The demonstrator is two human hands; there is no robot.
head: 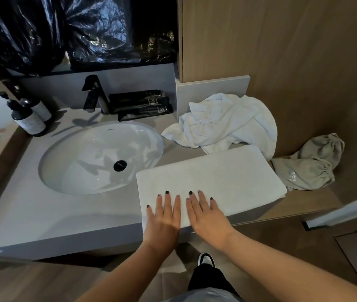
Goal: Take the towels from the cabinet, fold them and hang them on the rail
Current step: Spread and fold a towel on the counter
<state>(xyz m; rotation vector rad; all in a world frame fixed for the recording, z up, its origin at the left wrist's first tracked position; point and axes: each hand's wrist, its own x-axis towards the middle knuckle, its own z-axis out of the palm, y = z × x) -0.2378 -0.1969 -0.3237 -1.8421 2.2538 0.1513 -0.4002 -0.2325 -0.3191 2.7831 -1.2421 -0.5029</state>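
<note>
A white towel [223,175] lies folded flat as a rectangle on the grey counter [42,214], right of the sink. My left hand [165,216] and my right hand [208,214] rest side by side on its near edge, palms down with straight fingers. Behind it a second white towel [227,123] lies crumpled against the wooden wall. No rail or cabinet interior shows in this view.
A white oval sink [99,158] with a black tap [94,94] fills the counter's left. Pump bottles [29,118] stand at far left, black tubes [142,103] behind the sink. Grey drawstring bags [310,166] lie on a wooden ledge at right. Black plastic [75,29] covers the mirror.
</note>
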